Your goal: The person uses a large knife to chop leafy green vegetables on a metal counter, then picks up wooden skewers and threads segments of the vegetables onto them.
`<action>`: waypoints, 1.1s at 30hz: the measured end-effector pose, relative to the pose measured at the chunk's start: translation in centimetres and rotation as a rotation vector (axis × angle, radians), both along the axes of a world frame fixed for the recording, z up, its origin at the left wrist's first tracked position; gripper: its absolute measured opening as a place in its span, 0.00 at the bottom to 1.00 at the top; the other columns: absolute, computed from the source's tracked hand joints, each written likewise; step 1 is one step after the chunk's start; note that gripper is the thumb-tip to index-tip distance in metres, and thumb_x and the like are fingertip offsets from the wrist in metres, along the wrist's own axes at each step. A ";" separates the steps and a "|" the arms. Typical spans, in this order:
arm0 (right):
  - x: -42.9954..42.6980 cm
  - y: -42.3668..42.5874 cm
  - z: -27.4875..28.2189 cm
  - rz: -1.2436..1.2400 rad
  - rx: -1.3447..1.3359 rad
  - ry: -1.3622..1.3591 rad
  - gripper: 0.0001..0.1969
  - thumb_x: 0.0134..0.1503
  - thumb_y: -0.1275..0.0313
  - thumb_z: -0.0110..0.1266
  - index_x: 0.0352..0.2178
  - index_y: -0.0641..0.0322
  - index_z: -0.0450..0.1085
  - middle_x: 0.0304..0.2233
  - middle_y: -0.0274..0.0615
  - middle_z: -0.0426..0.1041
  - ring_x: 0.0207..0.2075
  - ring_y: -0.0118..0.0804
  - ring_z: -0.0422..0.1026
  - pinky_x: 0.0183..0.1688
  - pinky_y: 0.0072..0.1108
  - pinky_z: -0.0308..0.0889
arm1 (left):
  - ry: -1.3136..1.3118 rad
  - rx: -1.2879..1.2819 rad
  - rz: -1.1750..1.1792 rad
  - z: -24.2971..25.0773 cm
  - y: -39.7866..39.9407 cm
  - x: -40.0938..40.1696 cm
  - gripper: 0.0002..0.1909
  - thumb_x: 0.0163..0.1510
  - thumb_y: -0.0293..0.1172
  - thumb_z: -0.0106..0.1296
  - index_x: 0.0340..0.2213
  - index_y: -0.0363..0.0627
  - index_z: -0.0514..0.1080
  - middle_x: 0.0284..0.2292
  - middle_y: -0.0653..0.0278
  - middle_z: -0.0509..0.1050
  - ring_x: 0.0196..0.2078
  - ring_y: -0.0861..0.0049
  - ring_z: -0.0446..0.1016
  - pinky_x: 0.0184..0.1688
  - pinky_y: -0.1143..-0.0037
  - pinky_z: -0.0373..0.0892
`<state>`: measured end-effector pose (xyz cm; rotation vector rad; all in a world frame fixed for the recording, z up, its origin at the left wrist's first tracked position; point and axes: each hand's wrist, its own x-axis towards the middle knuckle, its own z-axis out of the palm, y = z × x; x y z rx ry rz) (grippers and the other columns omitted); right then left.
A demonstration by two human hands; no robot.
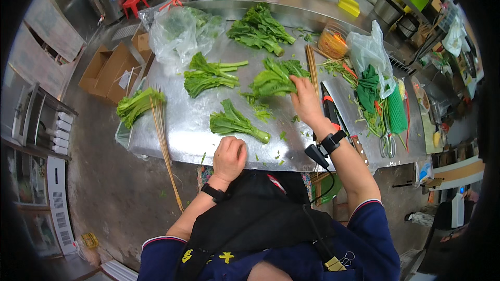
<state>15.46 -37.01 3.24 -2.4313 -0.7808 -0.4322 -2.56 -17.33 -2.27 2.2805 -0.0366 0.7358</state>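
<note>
My right hand (306, 99) has its fingers on the edge of a bunch of leafy greens (271, 80) on the steel table (183, 125). My left hand (229, 158) is at the table's front edge, fingers curled, with nothing visible in it. Just beyond it lies a single leafy stalk (240, 125). More stalks (211, 76) are at the left, and a larger pile of greens (259, 29) sits at the back. Several bamboo skewers (159, 125) jut over the left edge beside another bunch of greens (138, 105). A second skewer bundle (311, 62) runs beneath my right forearm.
Right of my forearm lie a cleaver (345, 103), a black-and-orange handled tool (331, 111) and scissors (386, 144). Vegetable scraps, a plastic bag (369, 47) and green netting (396, 111) crowd that side. A bag of greens (181, 31) stands back left; cardboard boxes (113, 70) are on the floor.
</note>
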 end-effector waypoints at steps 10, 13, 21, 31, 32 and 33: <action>1.0 -0.2 -0.2 -0.063 0.006 0.091 0.24 0.46 0.68 0.54 0.45 0.63 0.61 0.45 0.52 0.64 0.47 0.52 0.63 0.48 0.32 0.60 | -0.047 -0.003 0.009 0.0 -0.2 0.7 0.04 0.41 0.22 0.51 0.23 0.41 0.67 0.25 0.59 0.66 0.28 0.63 0.67 0.29 0.70 0.65; -5.9 -1.5 -1.7 -0.018 0.141 0.314 0.18 0.46 0.70 0.52 0.40 0.62 0.66 0.40 0.52 0.66 0.43 0.52 0.65 0.45 0.33 0.62 | 0.008 -0.021 -0.080 0.3 -0.8 0.5 0.03 0.42 0.20 0.48 0.22 0.40 0.65 0.23 0.56 0.64 0.25 0.59 0.65 0.26 0.67 0.63; -14.1 -0.1 -7.4 -0.048 0.211 0.140 0.05 0.51 0.69 0.47 0.26 0.58 0.65 0.24 0.41 0.66 0.27 0.46 0.68 0.26 0.31 0.65 | 0.042 -0.045 -0.113 -2.4 0.8 -0.8 0.09 0.47 0.22 0.43 0.33 0.34 0.66 0.33 0.51 0.65 0.36 0.58 0.64 0.39 0.67 0.62; -14.0 -0.3 -5.8 -0.020 0.226 0.110 0.06 0.50 0.70 0.48 0.25 0.61 0.63 0.22 0.40 0.64 0.26 0.44 0.67 0.25 0.29 0.63 | -0.069 0.352 -0.196 2.0 -2.0 1.1 0.19 0.50 0.30 0.44 0.45 0.36 0.65 0.44 0.47 0.66 0.46 0.51 0.61 0.51 0.59 0.55; -14.2 -0.2 -5.7 -0.026 0.232 0.118 0.06 0.50 0.70 0.48 0.24 0.61 0.63 0.22 0.40 0.64 0.26 0.44 0.67 0.25 0.30 0.63 | -0.053 0.345 -0.182 2.1 -2.0 0.9 0.20 0.51 0.32 0.44 0.45 0.36 0.64 0.43 0.46 0.66 0.46 0.50 0.61 0.50 0.58 0.55; -14.0 -0.1 -5.5 -0.031 0.240 0.113 0.06 0.50 0.70 0.48 0.24 0.61 0.63 0.22 0.40 0.65 0.26 0.44 0.67 0.25 0.30 0.62 | -0.058 0.340 -0.182 2.3 -1.9 1.0 0.20 0.51 0.32 0.44 0.45 0.36 0.64 0.43 0.46 0.66 0.46 0.50 0.61 0.50 0.58 0.55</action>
